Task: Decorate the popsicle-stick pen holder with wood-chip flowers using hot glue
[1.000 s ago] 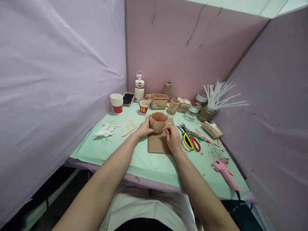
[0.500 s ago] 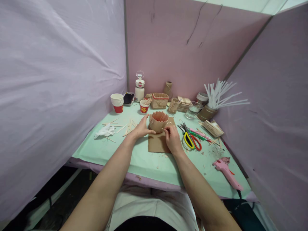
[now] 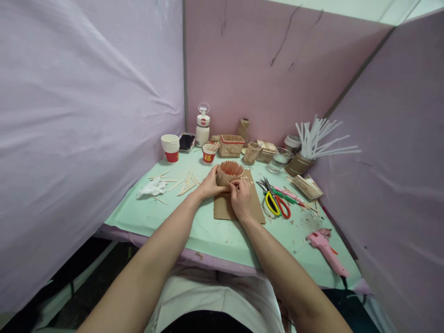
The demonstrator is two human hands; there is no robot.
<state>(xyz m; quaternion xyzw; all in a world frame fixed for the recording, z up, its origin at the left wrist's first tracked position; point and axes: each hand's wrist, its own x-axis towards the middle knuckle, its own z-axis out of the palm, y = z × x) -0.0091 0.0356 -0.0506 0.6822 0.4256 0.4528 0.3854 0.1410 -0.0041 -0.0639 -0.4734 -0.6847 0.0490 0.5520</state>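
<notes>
A small brown cup (image 3: 229,171) clad in wooden sticks stands on a piece of brown cardboard (image 3: 239,209) on the mint-green table (image 3: 208,233). My left hand (image 3: 210,183) wraps round the cup's left side. My right hand (image 3: 240,196) has its fingers pinched against the front of the cup, touching my left fingers. Whatever the right fingertips pinch is too small to make out.
Scissors with yellow and red handles (image 3: 274,202) lie right of the cardboard, a pink glue gun (image 3: 324,249) near the right front edge. Loose wooden sticks (image 3: 180,182) and crumpled tissue (image 3: 151,188) lie left. Paper cups (image 3: 171,147), a bottle (image 3: 202,130), a basket (image 3: 230,145) and white straws (image 3: 319,139) line the back.
My left hand has closed back round the cup's side after lying flatter on the table. My right hand has shifted left to the cup's front, uncovering the cardboard's right part.
</notes>
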